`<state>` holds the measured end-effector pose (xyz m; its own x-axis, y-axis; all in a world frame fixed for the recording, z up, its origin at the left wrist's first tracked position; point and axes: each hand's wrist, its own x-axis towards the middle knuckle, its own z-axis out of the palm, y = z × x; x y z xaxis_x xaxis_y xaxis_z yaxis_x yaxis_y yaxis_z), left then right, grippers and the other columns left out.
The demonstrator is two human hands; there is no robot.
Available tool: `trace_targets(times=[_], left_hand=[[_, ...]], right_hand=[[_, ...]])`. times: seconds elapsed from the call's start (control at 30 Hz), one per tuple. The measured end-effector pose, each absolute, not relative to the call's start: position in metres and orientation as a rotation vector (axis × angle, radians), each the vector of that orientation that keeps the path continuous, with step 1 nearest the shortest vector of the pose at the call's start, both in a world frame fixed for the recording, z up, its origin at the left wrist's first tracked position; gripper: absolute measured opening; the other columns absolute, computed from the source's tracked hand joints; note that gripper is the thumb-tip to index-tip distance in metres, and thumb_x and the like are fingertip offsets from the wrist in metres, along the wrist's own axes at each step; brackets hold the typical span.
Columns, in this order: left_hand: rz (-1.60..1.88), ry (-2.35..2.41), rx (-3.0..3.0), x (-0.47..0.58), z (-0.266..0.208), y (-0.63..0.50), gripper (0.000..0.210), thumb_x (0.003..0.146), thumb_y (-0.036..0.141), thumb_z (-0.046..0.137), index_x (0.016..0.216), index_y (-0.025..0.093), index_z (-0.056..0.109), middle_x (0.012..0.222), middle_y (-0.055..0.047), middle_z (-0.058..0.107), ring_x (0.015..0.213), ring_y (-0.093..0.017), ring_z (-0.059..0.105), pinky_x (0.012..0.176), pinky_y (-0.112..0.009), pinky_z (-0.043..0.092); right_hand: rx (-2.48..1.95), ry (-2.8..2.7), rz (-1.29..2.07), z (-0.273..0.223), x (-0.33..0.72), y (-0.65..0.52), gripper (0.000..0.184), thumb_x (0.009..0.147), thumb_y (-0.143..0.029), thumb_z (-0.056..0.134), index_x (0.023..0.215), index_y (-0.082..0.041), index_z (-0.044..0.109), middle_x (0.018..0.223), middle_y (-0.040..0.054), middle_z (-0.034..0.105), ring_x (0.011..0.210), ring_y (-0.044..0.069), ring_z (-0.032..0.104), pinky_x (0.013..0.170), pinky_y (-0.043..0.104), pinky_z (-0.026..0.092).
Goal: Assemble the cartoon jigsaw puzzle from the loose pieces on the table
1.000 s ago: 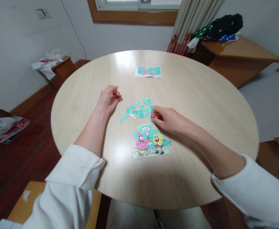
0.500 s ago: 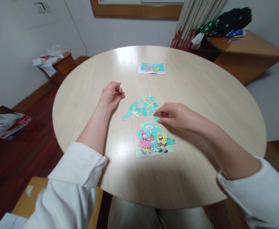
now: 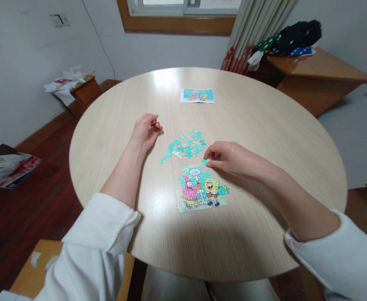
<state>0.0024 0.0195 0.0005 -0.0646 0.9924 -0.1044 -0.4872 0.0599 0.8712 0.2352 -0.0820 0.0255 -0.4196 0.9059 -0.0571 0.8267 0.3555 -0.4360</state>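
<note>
My right hand [image 3: 225, 156] has its thumb and fingers around a small turquoise jigsaw piece [image 3: 204, 161], just above the top edge of the partly joined jigsaw puzzle [image 3: 198, 194]. That puzzle shows a pink starfish, a pale squid figure and a yellow sponge figure. Beyond it lies a heap of loose jigsaw pieces [image 3: 186, 146], mostly turquoise with some pale ones. To the left of the heap, my left hand [image 3: 146, 129] rests on its side on the table, fingers curled in. Whether anything is inside those fingers is hidden.
The round wooden table [image 3: 265, 125] holds a printed reference picture [image 3: 197, 95] towards its far side. A brown cabinet [image 3: 321, 67] with dark spotted cloth stands at the back right. A small wooden stool [image 3: 35, 263] is at the lower left.
The view has tilted up slightly, so everything sits lower. My right hand's fingertips have closed in on the turquoise piece. My left hand stays in place.
</note>
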Motion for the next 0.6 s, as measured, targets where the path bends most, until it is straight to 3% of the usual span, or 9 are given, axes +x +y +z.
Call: trace_targets(times=[0.3,0.6], left_hand=[[1.415,0.917,0.742,0.002,-0.001,0.020,0.035,0.061,0.012,0.070,0.055,0.019,0.037,0.050,0.007,0.037,0.044,-0.006,0.040,0.054,-0.024,0.041],[1.424,0.916,0.715,0.001,-0.002,0.021,0.031,0.059,0.011,0.068,0.056,0.020,0.038,0.050,0.006,0.039,0.045,-0.007,0.040,0.051,-0.023,0.041]], right_hand=[[-1.611,-2.310,0.488,0.038,0.240,-0.083,0.017,0.080,-0.023,0.054,0.075,-0.020,0.070,0.075,0.0057,0.068,0.067,0.017,0.058,0.064,0.030,0.044],[-1.699,-2.149,0.277,0.041,0.255,-0.076,0.016,0.079,-0.022,0.055,0.081,-0.021,0.070,0.076,0.0070,0.067,0.069,0.019,0.058,0.066,0.034,0.045]])
